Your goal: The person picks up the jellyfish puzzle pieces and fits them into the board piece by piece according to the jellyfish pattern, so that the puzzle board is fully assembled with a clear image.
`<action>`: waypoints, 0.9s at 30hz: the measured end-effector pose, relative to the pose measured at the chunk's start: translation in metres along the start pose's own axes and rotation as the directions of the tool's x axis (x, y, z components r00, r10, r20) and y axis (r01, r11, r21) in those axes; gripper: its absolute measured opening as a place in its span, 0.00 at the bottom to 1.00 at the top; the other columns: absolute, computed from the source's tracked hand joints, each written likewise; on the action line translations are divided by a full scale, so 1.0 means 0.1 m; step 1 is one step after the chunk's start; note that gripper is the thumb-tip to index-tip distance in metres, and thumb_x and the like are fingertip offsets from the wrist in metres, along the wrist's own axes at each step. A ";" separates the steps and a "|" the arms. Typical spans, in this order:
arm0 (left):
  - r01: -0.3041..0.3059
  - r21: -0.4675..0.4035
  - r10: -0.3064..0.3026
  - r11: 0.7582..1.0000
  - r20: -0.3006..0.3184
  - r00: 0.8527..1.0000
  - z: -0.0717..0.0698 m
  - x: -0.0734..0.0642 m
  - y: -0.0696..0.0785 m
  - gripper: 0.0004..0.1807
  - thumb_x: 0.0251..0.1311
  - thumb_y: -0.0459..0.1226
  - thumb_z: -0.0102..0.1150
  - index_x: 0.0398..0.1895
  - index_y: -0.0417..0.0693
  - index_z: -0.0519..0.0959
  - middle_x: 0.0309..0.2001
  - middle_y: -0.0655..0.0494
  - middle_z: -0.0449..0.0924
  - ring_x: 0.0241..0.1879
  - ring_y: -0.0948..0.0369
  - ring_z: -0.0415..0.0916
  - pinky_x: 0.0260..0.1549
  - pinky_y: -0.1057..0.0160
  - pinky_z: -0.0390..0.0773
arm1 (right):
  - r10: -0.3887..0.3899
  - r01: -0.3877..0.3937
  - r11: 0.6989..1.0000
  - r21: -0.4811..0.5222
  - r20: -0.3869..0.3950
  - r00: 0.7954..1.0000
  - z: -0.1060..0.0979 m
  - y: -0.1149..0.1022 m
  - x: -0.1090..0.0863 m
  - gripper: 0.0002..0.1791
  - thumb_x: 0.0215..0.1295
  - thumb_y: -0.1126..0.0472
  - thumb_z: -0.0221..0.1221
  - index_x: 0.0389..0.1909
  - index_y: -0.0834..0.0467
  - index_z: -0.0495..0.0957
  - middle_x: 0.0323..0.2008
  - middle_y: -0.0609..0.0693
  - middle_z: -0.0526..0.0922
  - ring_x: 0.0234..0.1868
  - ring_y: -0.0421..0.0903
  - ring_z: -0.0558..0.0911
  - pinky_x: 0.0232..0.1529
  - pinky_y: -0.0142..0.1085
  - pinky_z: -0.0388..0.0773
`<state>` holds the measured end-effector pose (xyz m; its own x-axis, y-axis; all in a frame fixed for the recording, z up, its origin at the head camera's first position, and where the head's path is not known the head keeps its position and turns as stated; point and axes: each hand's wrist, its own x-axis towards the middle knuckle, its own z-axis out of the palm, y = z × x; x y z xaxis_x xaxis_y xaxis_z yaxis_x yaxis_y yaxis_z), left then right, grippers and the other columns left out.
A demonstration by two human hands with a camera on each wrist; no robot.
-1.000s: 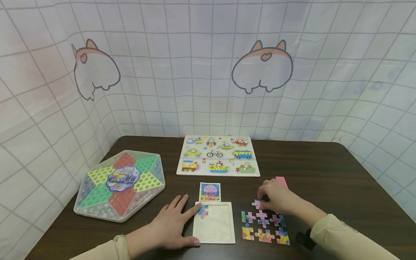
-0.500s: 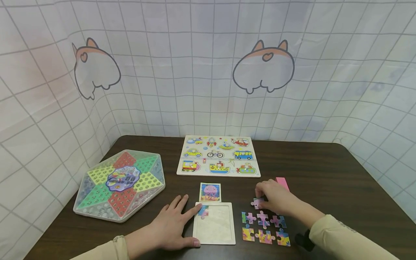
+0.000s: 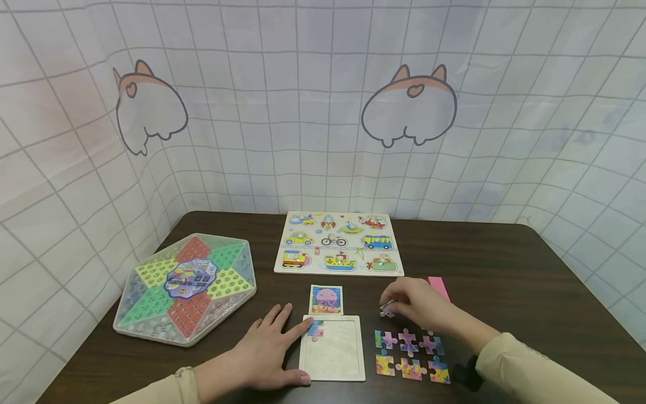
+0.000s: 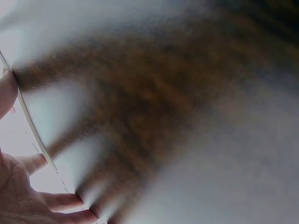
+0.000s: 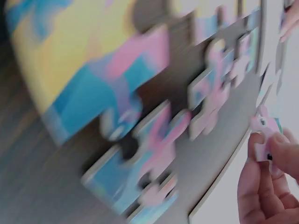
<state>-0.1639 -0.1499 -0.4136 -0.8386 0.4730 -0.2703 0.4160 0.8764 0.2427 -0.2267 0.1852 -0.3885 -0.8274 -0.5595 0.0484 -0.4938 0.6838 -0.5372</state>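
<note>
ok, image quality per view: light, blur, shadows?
Head: fairly even light, puzzle tray clear. Left wrist: dark, blurry streaks run from the left hand, shadow or reflection, can't tell; left side washed out. Right wrist: nearest puzzle piece blurred; pinched piece and right hand clearer, pale background behind.

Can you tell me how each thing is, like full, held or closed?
Puzzle frame, mostly unfilled
Placed piece, in the frame's far left corner
Held piece, tilted, pinched by the right hand
Left hand, spread, touching the frame
Loose puzzle pieces, picture side up
Jellyfish card, picture up
Chinese checkers set, looks closed
Vehicle puzzle board, flat
Pink block, partly hidden
</note>
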 end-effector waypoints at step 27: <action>-0.006 0.011 0.006 1.000 -0.009 1.000 0.02 0.00 -0.02 0.53 0.53 0.74 0.59 0.81 0.67 0.58 0.79 0.36 0.53 0.77 0.35 0.53 0.63 0.29 0.66 | 0.229 -0.274 0.862 0.427 0.154 0.961 0.48 -0.61 0.39 0.07 0.64 0.66 0.68 0.28 0.64 0.82 0.21 0.53 0.87 0.21 0.42 0.86 0.27 0.37 0.85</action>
<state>-0.1641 -0.1514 -0.4164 -0.8393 0.4773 -0.2602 0.4247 0.8745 0.2342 -0.2162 0.0998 -0.3942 -0.8672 -0.4533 -0.2061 -0.0852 0.5428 -0.8355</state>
